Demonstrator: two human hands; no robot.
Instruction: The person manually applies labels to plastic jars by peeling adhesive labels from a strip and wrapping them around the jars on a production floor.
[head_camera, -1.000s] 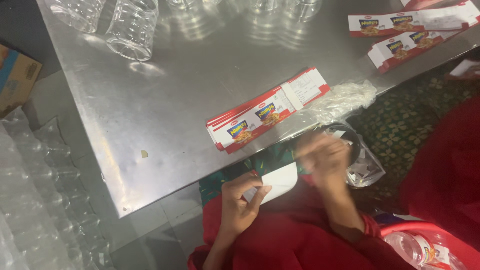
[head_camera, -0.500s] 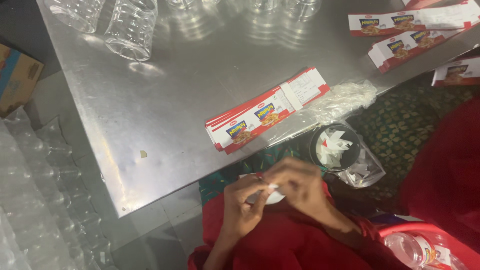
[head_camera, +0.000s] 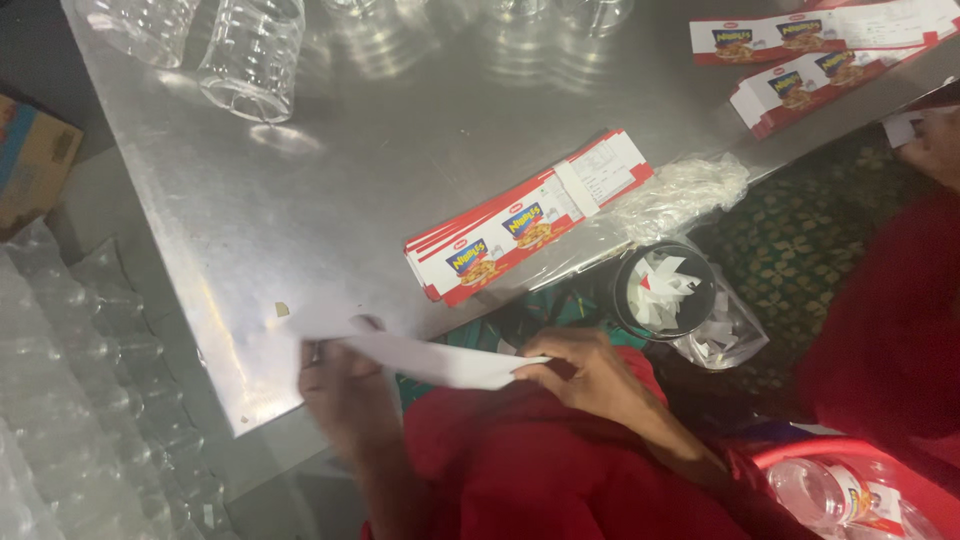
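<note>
Head view: steel table (head_camera: 330, 200) bears clear bottles (head_camera: 255, 50) and label stacks (head_camera: 530, 215).

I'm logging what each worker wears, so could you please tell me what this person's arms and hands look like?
Both hands are bare: no gloves, and no rings or watch that I can make out. The left hand is motion-blurred, so fine detail is lost; the right hand is sharper. The forearms look uncovered, with no cuff visible near either wrist. The red garment covers the body below them.

Three stacks of printed labels (head_camera: 530, 220), one black cup (head_camera: 662, 292) of paper scraps, one cardboard box (head_camera: 32, 160).
</note>
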